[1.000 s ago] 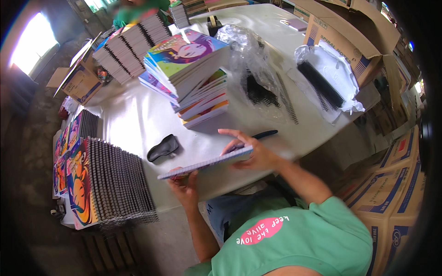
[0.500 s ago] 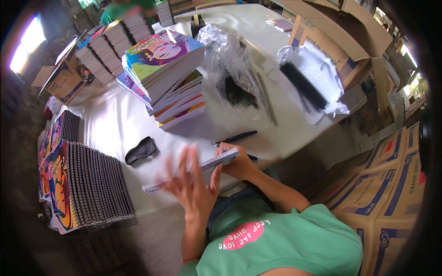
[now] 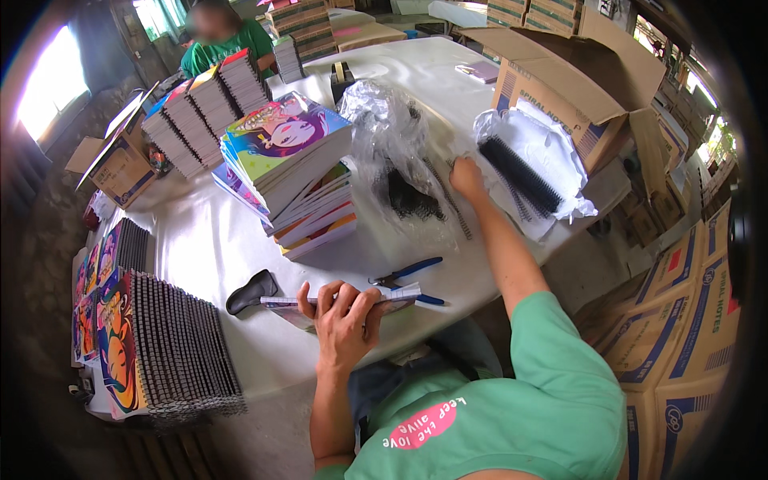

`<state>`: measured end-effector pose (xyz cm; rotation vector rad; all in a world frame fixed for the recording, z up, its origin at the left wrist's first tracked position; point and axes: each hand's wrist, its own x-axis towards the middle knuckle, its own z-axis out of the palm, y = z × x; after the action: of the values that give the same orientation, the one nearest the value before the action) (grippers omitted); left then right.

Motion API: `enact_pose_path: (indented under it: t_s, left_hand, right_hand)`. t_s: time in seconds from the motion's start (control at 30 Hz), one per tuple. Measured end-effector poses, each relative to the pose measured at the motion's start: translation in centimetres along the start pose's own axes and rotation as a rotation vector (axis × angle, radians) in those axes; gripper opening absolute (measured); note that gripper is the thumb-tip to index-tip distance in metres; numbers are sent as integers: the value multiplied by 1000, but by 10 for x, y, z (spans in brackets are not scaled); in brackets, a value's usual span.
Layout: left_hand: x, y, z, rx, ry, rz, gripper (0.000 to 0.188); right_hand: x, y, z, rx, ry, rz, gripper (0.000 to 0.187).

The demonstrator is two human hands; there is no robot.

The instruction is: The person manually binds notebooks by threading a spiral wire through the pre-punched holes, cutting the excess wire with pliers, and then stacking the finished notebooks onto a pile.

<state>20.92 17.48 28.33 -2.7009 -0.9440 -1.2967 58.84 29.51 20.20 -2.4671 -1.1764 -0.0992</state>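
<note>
My left hand (image 3: 344, 316) grips a thin notebook (image 3: 396, 299) on edge near the table's front, fingers over its top. No coil can be made out along it. My right hand (image 3: 467, 178) reaches far out, fingers bunched beside loose black spiral binding coils (image 3: 454, 210); whether a coil is in them is hidden. Right of that hand, a bundle of black coils (image 3: 520, 176) lies on white wrapping (image 3: 552, 136). Clear plastic (image 3: 376, 120) covers more coils to its left. Blue-handled pliers (image 3: 416, 270) lie just beyond the notebook, with a black curved object (image 3: 251, 293) to its left.
A tall pile of colourful notebooks (image 3: 288, 136) stands mid-table. Spiral-bound notebooks (image 3: 180, 344) are stacked at the left edge, more stacks (image 3: 200, 112) behind. An open carton (image 3: 552, 84) sits far right, closed cartons (image 3: 656, 328) at near right. Across the table is a person (image 3: 228, 36) in green.
My right hand has left the notebook and stretched forward and right to the coils. My left hand has closed over the notebook's top edge. The view has tilted up slightly.
</note>
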Motion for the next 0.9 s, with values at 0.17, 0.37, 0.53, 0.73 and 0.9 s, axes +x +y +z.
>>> enact_pose_path:
  t_s: [0.17,0.37,0.53,0.73,0.9]
  left_hand:
    - [0,-3,5,32,34,-9,29]
    - [-4,-3,18,119,180,31,38]
    - [-10,9,32,154,246,-66,40]
    - [-4,9,28,57,232,-96,40]
    - [0,13,17,71,173,-123,47]
  right_hand:
    - [-35,-25,-99,236,-12,-222,36]
    - [-181,-35,-174,971,-445,-678,26]
    - [-210,-54,-159,940,-222,-658,24]
    - [-214,-64,-162,918,-378,-704,23]
    - [-208,-65,-172,773,-631,-699,26]
